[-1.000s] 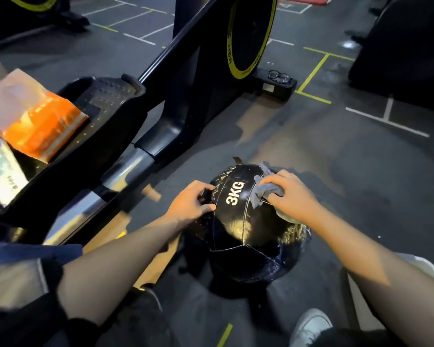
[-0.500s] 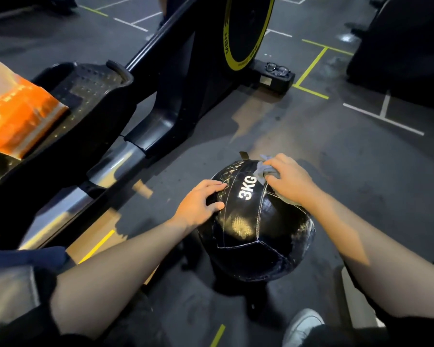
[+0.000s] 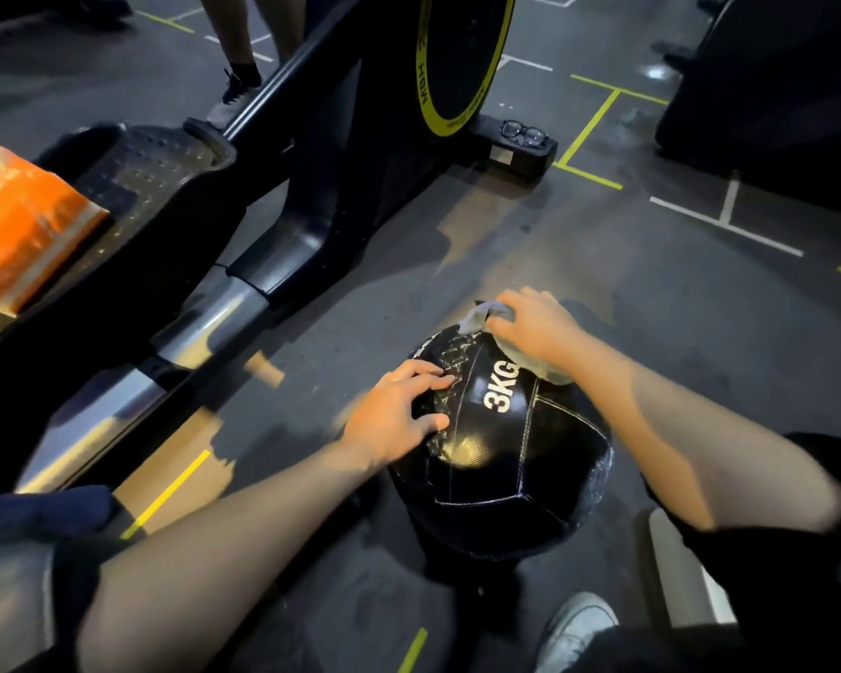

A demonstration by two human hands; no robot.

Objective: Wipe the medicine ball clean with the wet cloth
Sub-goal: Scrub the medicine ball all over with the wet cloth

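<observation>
Right hand (image 3: 537, 327) has swept the bunched wet cloth (image 3: 486, 317) up from the 3KG panel to the far top of the medicine ball (image 3: 501, 454) — near panels done. Left hand (image 3: 399, 415), fingers spread, steadies the ball on the floor (image 3: 651, 293) beside the machine.

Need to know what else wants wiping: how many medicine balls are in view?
1. The black leather-look 3KG medicine ball sits on the floor between both hands, grey cloth on top. Others may be hidden behind the machines.
</observation>
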